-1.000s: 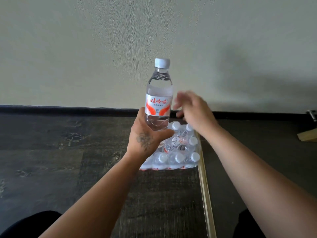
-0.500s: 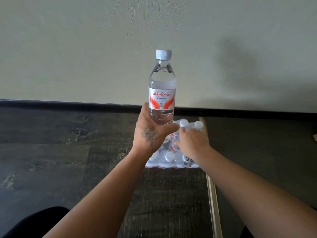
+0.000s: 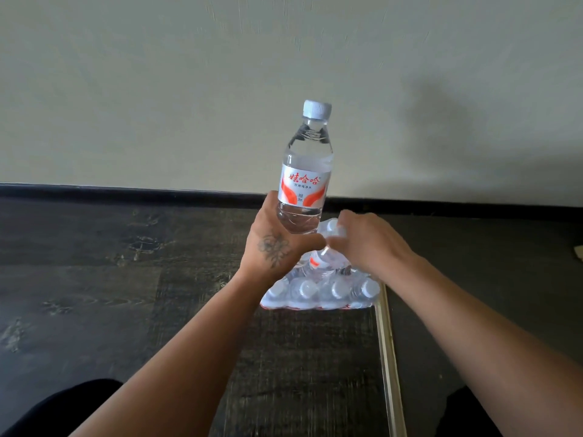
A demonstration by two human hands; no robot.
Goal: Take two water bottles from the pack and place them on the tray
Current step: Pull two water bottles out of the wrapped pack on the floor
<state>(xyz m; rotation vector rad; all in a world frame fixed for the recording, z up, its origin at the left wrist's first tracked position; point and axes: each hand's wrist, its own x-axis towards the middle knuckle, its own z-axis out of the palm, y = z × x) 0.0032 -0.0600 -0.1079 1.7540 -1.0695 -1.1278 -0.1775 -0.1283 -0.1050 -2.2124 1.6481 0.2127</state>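
Note:
My left hand [image 3: 277, 244] is shut on the lower body of a clear water bottle [image 3: 304, 171] with a pale cap and a white and red label, held upright above the floor. Just below it lies the shrink-wrapped pack of bottles [image 3: 321, 293], white caps showing. My right hand [image 3: 369, 244] grips a second bottle [image 3: 328, 257] near its cap; that bottle is tilted and partly lifted out of the pack, blurred by motion. No tray is in view.
The pack lies on a dark wood-look floor [image 3: 94, 279] beside a pale metal strip [image 3: 386, 342] running toward me. A black baseboard [image 3: 126, 192] and a plain wall stand close behind. A pale object [image 3: 579, 250] shows at the right edge.
My right hand dropped from above the pack onto a bottle, closed on it and has pulled it up and tilted it. The left hand kept its bottle raised, almost still.

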